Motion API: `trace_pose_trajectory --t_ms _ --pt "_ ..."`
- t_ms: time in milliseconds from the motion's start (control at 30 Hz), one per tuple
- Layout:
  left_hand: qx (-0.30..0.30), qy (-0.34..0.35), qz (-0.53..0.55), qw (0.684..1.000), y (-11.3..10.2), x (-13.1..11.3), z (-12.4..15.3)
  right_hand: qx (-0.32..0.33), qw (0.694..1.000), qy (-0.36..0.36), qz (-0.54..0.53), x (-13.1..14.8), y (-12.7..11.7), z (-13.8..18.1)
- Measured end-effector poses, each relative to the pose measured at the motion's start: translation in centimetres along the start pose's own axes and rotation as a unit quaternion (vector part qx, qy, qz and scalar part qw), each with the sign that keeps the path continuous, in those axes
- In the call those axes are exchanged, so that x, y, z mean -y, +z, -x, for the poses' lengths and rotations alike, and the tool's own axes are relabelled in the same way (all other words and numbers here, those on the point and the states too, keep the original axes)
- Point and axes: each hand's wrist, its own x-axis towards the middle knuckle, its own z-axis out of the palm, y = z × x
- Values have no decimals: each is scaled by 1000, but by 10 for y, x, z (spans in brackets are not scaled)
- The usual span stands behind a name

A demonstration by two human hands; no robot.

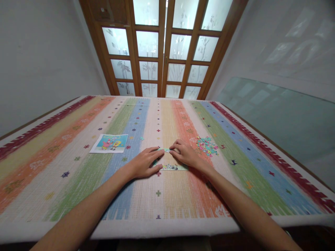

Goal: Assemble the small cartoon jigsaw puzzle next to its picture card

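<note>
Between my hands a small flat puzzle board [175, 167] lies on the cloth, with a pale green border and a printed strip along its near edge. My left hand [146, 163] rests palm down over the board's left side, fingers stretched out and thumb at the near edge. Over the board's far right part, my right hand [184, 153] has its fingers curled and brought together; whatever is between the fingertips is too small to make out. Right of it is a heap of tiny colourful jigsaw pieces [207, 145]. The fingers hide much of the board.
A printed cartoon picture card [110, 143] lies to the left on the striped tablecloth [78, 188]. One loose teal piece [142, 138] sits beyond my left hand. Past the table's far edge stand wooden doors with glass panes [162, 59]; a pale green panel [277, 118] leans at right.
</note>
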Motion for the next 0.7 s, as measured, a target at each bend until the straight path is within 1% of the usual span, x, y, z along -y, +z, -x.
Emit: trace_pose_trajectory --t_ms 267,500,700 --pt "2 0 -4 1000 1 1 0 1 1000 1 23 5 -1 0" --pt "4 2 3 1000 -1 0 0 1 1000 -9 17 6 -1 2" --pt "-2 -1 2 1000 1 1 0 4 999 -47 27 5 -1 1"
